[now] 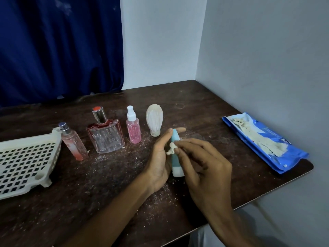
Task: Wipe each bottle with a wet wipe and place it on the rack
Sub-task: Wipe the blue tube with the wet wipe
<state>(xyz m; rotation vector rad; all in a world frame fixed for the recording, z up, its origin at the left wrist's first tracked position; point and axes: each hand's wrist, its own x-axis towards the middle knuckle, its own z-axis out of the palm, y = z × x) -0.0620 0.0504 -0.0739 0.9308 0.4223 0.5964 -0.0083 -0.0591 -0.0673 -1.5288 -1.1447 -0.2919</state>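
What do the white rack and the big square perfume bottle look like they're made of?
Rack: likely moulded plastic, matte cream, with a regular lattice of holes. Square perfume bottle: probably clear glass, glossy and ribbed, with a shiny metal-looking collar; clear plastic is possible.

- Left hand (160,161) grips a teal bottle (175,138); right hand (204,166) pinches a wipe wad (171,147) against it.
- From the hands: white rack (26,139) at 9 o'clock, four standing bottles (106,135) from 10 to 12, blue wipe pack (263,141) at 3.

Left hand (159,162) cupped, right hand (204,166) fingertips pinched.
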